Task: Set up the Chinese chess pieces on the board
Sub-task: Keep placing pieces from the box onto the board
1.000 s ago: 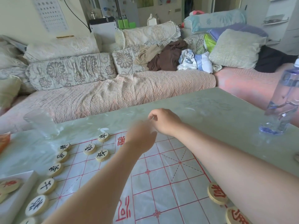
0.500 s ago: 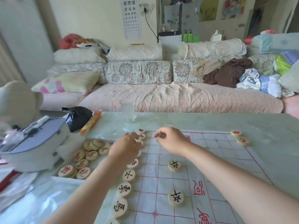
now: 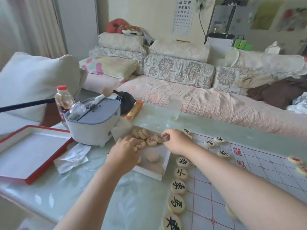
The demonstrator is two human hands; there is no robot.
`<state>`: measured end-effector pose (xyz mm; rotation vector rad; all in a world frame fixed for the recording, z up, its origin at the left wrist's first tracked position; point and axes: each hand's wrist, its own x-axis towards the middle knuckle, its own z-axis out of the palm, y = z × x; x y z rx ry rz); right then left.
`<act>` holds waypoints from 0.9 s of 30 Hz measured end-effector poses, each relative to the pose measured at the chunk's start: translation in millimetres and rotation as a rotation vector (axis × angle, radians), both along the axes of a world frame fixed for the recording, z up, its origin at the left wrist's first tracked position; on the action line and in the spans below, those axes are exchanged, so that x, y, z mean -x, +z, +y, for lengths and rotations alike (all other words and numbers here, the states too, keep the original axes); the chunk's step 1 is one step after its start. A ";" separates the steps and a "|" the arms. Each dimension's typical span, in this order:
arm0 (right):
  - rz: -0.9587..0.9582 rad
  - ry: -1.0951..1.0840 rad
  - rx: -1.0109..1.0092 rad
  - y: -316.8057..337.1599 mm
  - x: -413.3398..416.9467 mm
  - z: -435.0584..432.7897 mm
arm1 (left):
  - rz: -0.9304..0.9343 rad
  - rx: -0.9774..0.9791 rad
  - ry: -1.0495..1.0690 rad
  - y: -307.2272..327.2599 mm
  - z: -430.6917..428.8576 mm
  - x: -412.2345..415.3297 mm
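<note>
Nearest, at 5 o'clock, a column of black-lettered pieces (image 3: 178, 186) runs along the left edge of the board (image 3: 269, 163), five pale round discs lying face up and almost touching. The board is a thin clear sheet ruled in red, and most of its squares to the right of the column are bare. At 7 o'clock the pale green table (image 3: 132, 205) lies open as far as its near left edge.

Just beyond, at 12 o'clock, a shallow white box (image 3: 149, 174) sits beside the board's left edge. It holds two blank-faced discs (image 3: 152, 158) nearer and a cluster of red-lettered discs at its far end. The left hand (image 3: 126, 150) reaches into the box with its fingers over the cluster; its back hides the tips, so whether it grips anything cannot be told. The right hand (image 3: 176, 141) crosses over from the board, thumb and forefinger curled on the rim of a red-lettered piece (image 3: 158, 138).

At 1 o'clock three black-lettered discs (image 3: 209, 143) lie on the board, and at 3 o'clock two red ones (image 3: 295, 159) lie at the right edge of the view.

At 9 o'clock a red-rimmed lid (image 3: 33, 155), crumpled paper (image 3: 73, 156) and a grey case (image 3: 93, 127) crowd the table's left side. A glass (image 3: 175, 107) stands near the far edge, with the sofa (image 3: 182, 100) behind.
</note>
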<state>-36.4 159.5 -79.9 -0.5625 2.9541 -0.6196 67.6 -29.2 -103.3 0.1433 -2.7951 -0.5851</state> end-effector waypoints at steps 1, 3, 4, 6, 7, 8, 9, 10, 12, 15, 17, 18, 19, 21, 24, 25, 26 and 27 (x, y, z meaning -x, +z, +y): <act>0.011 -0.012 -0.036 -1.9 4.1 -4.0 | -0.020 0.004 -0.005 -2.2 -3.1 1.0; 0.028 -0.025 -0.116 -4.1 11.3 -12.0 | -0.068 0.040 -0.021 -7.7 -8.5 4.8; 0.045 -0.025 -0.166 -4.7 14.4 -16.2 | -0.087 0.052 -0.024 -9.9 -10.5 7.4; 0.098 -0.017 -0.252 -6.1 19.9 -23.9 | -0.108 0.053 -0.027 -9.3 -12.7 12.1; 0.127 -0.010 -0.282 -7.3 22.1 -27.5 | -0.116 0.058 -0.029 -8.1 -13.4 14.9; 0.155 0.000 -0.308 -9.3 24.1 -31.0 | -0.123 0.065 -0.033 -6.9 -14.0 17.3; 0.183 0.012 -0.332 -11.5 25.4 -34.1 | -0.128 0.065 -0.040 -5.7 -14.1 19.5; 0.208 0.021 -0.355 -13.8 26.6 -36.7 | -0.123 0.055 -0.044 -4.5 -14.0 21.5; 0.248 0.023 -0.374 -17.3 27.0 -39.2 | -0.107 0.024 -0.038 -0.7 -12.9 23.7; 0.284 0.002 -0.293 -17.9 22.7 -36.0 | -0.105 -0.034 -0.017 0.5 -11.4 27.0; 0.273 0.017 -0.173 -16.9 17.6 -31.4 | -0.122 -0.097 -0.022 -2.6 -10.0 28.5; 0.255 0.046 -0.105 -16.6 14.3 -30.1 | -0.112 -0.146 -0.032 -3.5 -9.0 28.8; 0.238 0.086 -0.036 -16.6 10.7 -29.9 | -0.101 -0.197 -0.040 -2.7 -7.5 28.1; 0.209 0.156 0.116 -18.0 4.7 -31.9 | -0.083 -0.317 -0.054 0.1 -4.4 25.9; 0.167 0.191 0.321 -18.8 -5.5 -36.1 | -0.132 -0.558 -0.068 0.6 -2.3 23.9; 0.176 0.201 0.363 -18.6 -8.8 -37.7 | -0.150 -0.640 -0.073 0.9 -1.5 21.8; 0.194 0.213 0.390 -19.0 -11.9 -39.2 | -0.145 -0.727 -0.082 0.0 -1.7 20.8; 0.211 0.226 0.408 -19.5 -15.1 -40.7 | -0.122 -0.810 -0.095 0.1 -2.0 19.0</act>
